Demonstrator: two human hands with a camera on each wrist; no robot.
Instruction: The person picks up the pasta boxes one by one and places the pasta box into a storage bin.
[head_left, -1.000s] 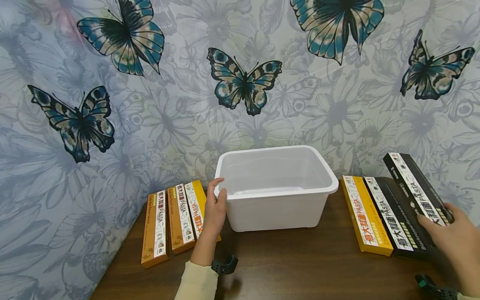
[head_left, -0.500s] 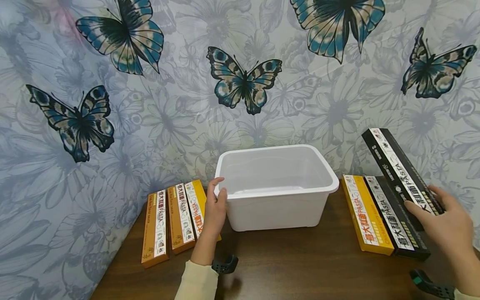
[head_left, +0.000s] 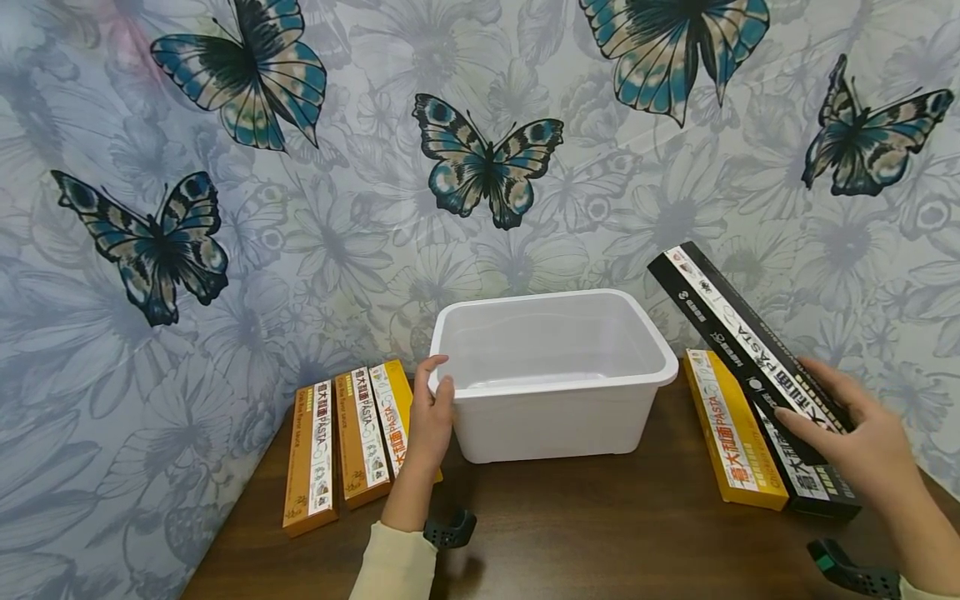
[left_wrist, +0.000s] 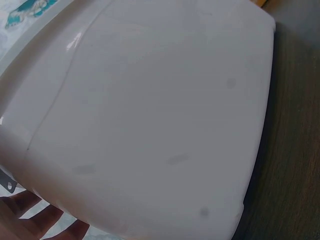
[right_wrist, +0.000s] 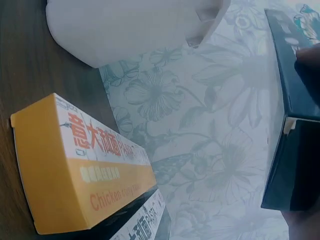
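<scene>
My right hand [head_left: 855, 425] grips the near end of a black pasta box [head_left: 750, 342] with a white label. The box is raised and tilted, its far end up and to the left. Below it lie a yellow pasta box [head_left: 731, 433] and a second black pasta box [head_left: 813, 483], partly hidden by the held one. In the right wrist view the held black box [right_wrist: 292, 100] shows its end at the right edge. My left hand [head_left: 431, 417] holds the left rim of a white plastic tub [head_left: 551, 425], thumb outside; its fingers [left_wrist: 42, 217] show at the tub's edge in the left wrist view.
Left of the tub, two orange-brown pasta boxes [head_left: 309, 454] and a yellow pasta box [head_left: 390, 400] lie on the brown wooden table [head_left: 600, 533]. A wall covering [head_left: 337, 208] with butterflies rises directly behind the tub and boxes.
My right hand has lifted the black pasta box and carried it leftward, over the yellow box and the other black one. My left hand has stayed on the tub.
</scene>
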